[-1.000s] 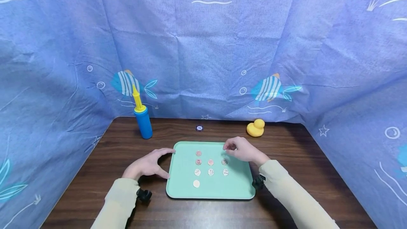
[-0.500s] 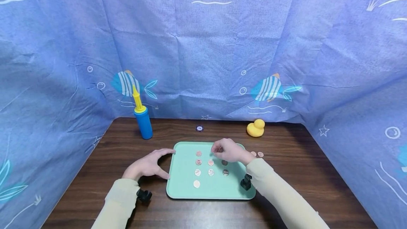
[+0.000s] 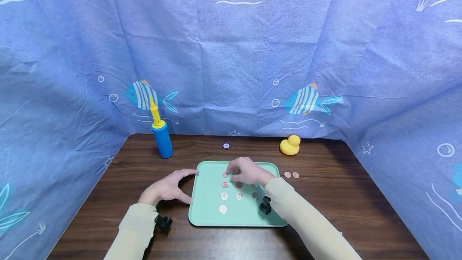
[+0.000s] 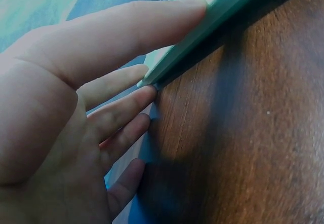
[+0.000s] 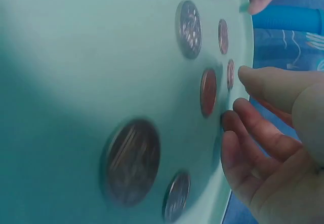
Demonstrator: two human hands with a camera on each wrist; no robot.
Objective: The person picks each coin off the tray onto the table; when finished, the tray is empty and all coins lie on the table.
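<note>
So I'm looking down at a mint-green tray [image 3: 205, 208] that's sitting in the middle of the dark wood counter [image 3: 343, 212], and there's a little grid of coins [image 3: 224, 196] lying flat on it, some coppery, some silvery.

My right hand [image 3: 247, 171] is hovering over the far part of the tray, fingers loosely bent and pointing down at the top rows of coins. In the right wrist view the fingertips [image 5: 238, 120] are sitting just beside a reddish coin [image 5: 208, 92], close to the tray surface, but I honestly can't tell if they're pinching anything or just touching down. Nothing is clearly gripped there.

My left hand [image 3: 167, 187] is resting at the tray's left edge, fingers spread and pretty straight. The left wrist view shows it best: the thumb [image 4: 126, 31] is lying along the tray rim [image 4: 212, 26] and the other fingertips are butting up against the side of it, right where it meets the counter. It's bracing, not curling round anything.

Other stuff: two loose copper coins [image 3: 291, 175] are sitting on the counter just off the tray's right edge. Further back there's a blue hand pump with a yellow handle [image 3: 161, 135] standing upright on the left, a yellow rubber duck [image 3: 290, 145] on the right, and a small dark round chip [image 3: 226, 145] between them. Blue fish-print cloth [image 3: 231, 51] is hanging all around.
</note>
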